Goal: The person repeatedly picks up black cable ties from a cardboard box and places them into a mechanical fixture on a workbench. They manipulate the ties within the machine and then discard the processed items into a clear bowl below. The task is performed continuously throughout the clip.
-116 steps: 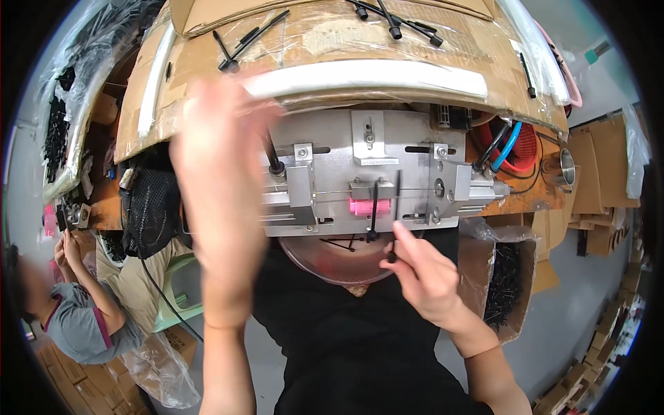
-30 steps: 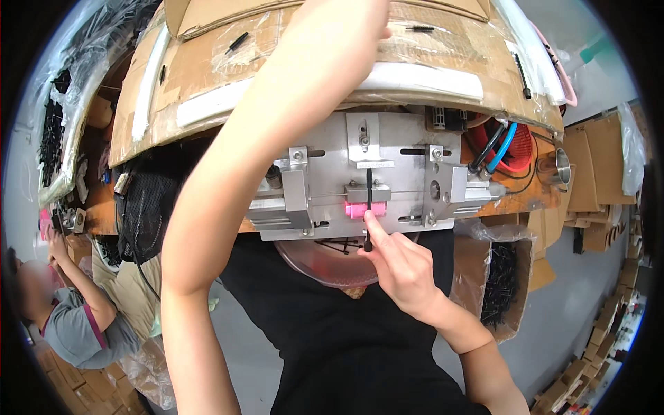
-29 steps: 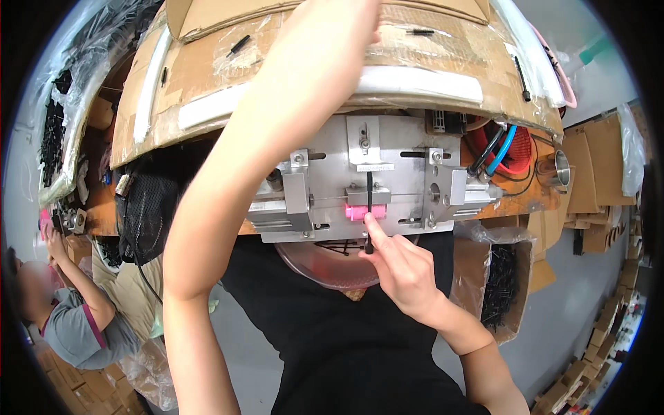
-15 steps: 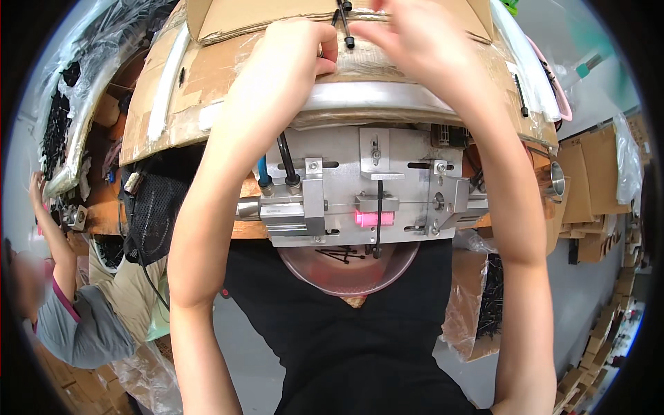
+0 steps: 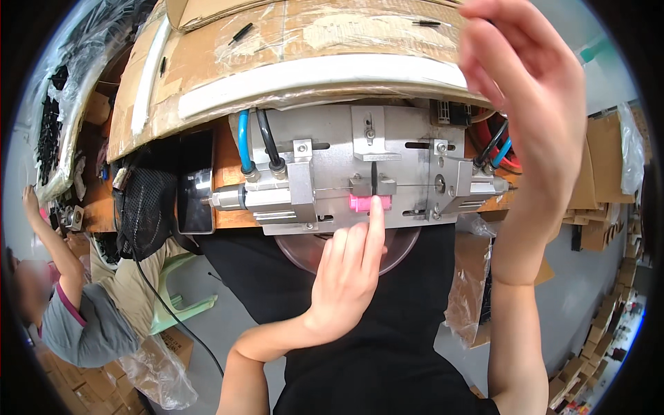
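My left hand (image 5: pixel 346 270) reaches up from below. Its index finger is stretched out and touches a thin black rod (image 5: pixel 374 178), hiding the rod's lower end. The thumb is out of sight. The rod stands lengthwise against a metal stop bracket (image 5: pixel 370 138) and crosses a bright pink block (image 5: pixel 360 203), all on a metal clamping fixture (image 5: pixel 335 131). Raised at the upper right is my right hand (image 5: pixel 529 90), fingers curled in; what lies within them, if anything, cannot be made out.
Cardboard (image 5: pixel 207 62) covers the bench behind the fixture, with short black rods (image 5: pixel 241 33) on it. Blue air hoses (image 5: pixel 243 142) feed the cylinders. A translucent bowl (image 5: pixel 294 252) sits beneath the front edge. A dark flat device (image 5: pixel 196 187) lies left, and a co-worker (image 5: pixel 86 321) sits beyond.
My left hand has come down from the cardboard to the rod on the fixture. My right hand has swung right, away from the rods at the top centre. The view has shifted slightly.
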